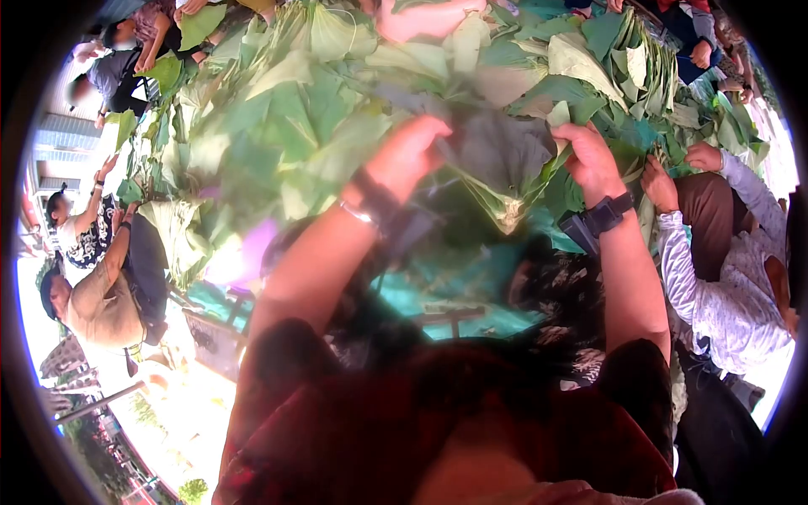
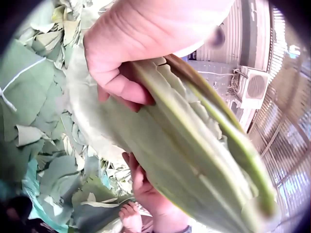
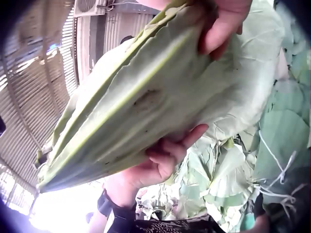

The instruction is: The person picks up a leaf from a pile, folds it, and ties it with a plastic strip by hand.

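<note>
Several large green leaves, folded together into a stack (image 1: pixel 507 189), hang between both hands in the head view, their pointed end down toward the body. My left hand (image 1: pixel 412 151) holds the stack's left side; my right hand (image 1: pixel 589 156) pinches its right edge. In the left wrist view the left hand (image 2: pixel 131 48) curls its fingers over the leaf edge, the pale ribbed leaf stack (image 2: pixel 165 141) below it. The right wrist view shows the right hand (image 3: pixel 226 26) gripping the layered leaves (image 3: pixel 141 97) from above. Inner layers are partly hidden.
A broad heap of loose leaves (image 1: pixel 286 109) spreads ahead, with a turquoise sheet (image 1: pixel 497 316) under and near it. People sit close on both sides, one sleeve (image 1: pixel 677 261) near my right arm. White ties (image 3: pixel 279 179) lie on leaves.
</note>
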A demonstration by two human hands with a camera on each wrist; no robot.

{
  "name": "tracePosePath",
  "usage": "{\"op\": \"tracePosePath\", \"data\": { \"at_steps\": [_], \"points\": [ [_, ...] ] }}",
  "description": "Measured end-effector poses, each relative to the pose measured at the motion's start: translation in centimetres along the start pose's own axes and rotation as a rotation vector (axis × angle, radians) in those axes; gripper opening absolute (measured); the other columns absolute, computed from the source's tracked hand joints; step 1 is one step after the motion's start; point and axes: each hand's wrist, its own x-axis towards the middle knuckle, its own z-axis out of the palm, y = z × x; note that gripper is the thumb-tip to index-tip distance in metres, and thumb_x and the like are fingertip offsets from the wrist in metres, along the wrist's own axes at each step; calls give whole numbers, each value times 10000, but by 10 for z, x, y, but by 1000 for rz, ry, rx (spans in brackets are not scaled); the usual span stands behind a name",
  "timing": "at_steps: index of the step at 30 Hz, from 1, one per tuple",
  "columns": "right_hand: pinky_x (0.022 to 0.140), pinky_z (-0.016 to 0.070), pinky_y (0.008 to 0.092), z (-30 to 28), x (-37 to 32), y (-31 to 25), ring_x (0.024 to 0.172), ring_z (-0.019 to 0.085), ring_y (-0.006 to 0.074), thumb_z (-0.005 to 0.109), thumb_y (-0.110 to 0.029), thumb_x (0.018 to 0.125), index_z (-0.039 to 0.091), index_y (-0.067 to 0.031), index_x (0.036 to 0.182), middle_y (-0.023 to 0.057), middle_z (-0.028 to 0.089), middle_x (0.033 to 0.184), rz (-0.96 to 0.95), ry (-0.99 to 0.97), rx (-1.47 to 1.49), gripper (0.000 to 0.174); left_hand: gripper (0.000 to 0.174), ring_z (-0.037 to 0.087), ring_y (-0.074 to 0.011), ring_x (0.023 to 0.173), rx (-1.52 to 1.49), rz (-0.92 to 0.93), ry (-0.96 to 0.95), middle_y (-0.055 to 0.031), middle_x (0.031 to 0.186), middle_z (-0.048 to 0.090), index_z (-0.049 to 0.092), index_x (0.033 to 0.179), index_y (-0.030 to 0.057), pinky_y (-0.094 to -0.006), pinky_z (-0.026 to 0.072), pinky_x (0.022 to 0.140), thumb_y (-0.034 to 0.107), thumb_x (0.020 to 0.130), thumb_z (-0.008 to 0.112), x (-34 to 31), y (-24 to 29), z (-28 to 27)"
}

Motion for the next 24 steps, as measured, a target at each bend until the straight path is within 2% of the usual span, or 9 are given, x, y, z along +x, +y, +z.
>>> {"op": "tracePosePath", "data": {
  "at_steps": [4,7,10,13,16,18,19,21,24],
  "points": [
    [667,505,308,-5,-2,-2,802,607,186,657,-12,770,605,-23,1015,71,623,925,-86,-66,4,251,301,656,-247,907,131,155,12,-125,1025,672,616,1123,-40,-388,549,830,-21,823,596,-17,9,36],
    [680,494,292,-7,7,6,792,600,190,639,11,751,584,-20,1108,71,617,929,-181,-45,-118,362,350,641,-239,916,322,235,92,-118,1037,657,597,1158,-36,-376,535,838,-17,809,581,-33,16,69],
    [695,493,288,0,2,15,798,594,173,620,22,744,558,-27,1222,57,611,934,-418,-70,-286,485,424,618,-231,937,408,241,173,-103,1068,633,568,1219,-18,-371,519,852,-16,796,533,-37,14,74],
    [772,483,326,3,-3,11,881,621,219,577,18,754,559,-84,1257,84,630,1022,-252,-52,-268,514,419,622,-226,949,334,279,135,-105,1077,641,571,1218,-23,-371,517,861,0,800,560,-32,10,64],
    [852,504,353,17,-12,12,1020,633,291,546,19,776,508,-76,1345,155,625,1204,-532,92,-1094,578,402,630,-218,971,313,267,43,-96,1084,658,585,1206,-17,-365,513,873,28,807,615,-30,10,55],
    [898,508,372,36,-34,18,1083,613,329,539,24,779,485,-76,1372,164,582,1295,-768,37,-1295,604,378,629,-212,961,314,302,-22,-87,1065,659,594,1190,0,-358,515,861,44,816,630,-33,4,56],
    [920,510,382,46,-46,20,1114,604,348,535,27,780,473,-76,1386,168,561,1341,-886,8,-1391,618,359,629,-204,953,365,266,33,-81,1050,659,598,1178,7,-354,516,853,59,825,637,-30,0,56],
    [913,523,401,60,-61,26,1092,606,357,544,32,769,472,-81,1384,139,558,1352,-982,-10,-1483,630,323,629,-189,938,469,195,147,-69,1021,660,604,1154,23,-346,518,838,90,842,651,-27,-6,59],
    [875,545,401,74,-77,26,1057,616,343,557,23,768,506,-70,1339,113,571,1341,-1076,-35,-1550,581,278,634,-167,881,274,169,68,-57,967,659,611,1122,33,-327,527,790,140,873,667,-34,-11,71]
  ]
}}
